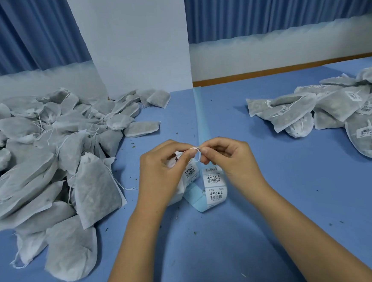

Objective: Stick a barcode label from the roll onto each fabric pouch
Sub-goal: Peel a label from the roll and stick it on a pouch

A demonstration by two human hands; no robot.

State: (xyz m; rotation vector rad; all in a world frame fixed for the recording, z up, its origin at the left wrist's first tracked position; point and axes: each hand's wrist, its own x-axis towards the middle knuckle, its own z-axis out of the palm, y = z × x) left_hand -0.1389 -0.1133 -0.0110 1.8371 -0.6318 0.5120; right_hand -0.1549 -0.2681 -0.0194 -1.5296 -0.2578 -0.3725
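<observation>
— So, how do the arms sit?

— Both bare forearms reach in from the near edge over the blue bench (296, 199) and converge, so the left hand (160, 167) and right hand (226, 157) meet fingertip to fingertip in the middle, raised a little off the surface.

— And the left grip?

— Closed. Its fingers curl round a small white fabric pouch (182, 186) with a barcode label (190, 174) on its face, and the thumb and forefinger nip the top.

— The right one?

— Also closed, but finer: thumb and forefinger pinch a thin white drawstring (197, 156) that loops between the two hands. The other fingers are tucked in and hold nothing.

— Where is the roll?

— The white barcode label roll (214, 184) lies on the bench right under the hands, just beside the held pouch. Its pale blue backing strip (201, 117) trails away toward the far edge.

— And the other pouches?

— A big heap of grey unlabelled pouches (48, 151) is on the left, and a smaller heap of labelled pouches (333, 107) on the right, both well apart from the hands.
</observation>
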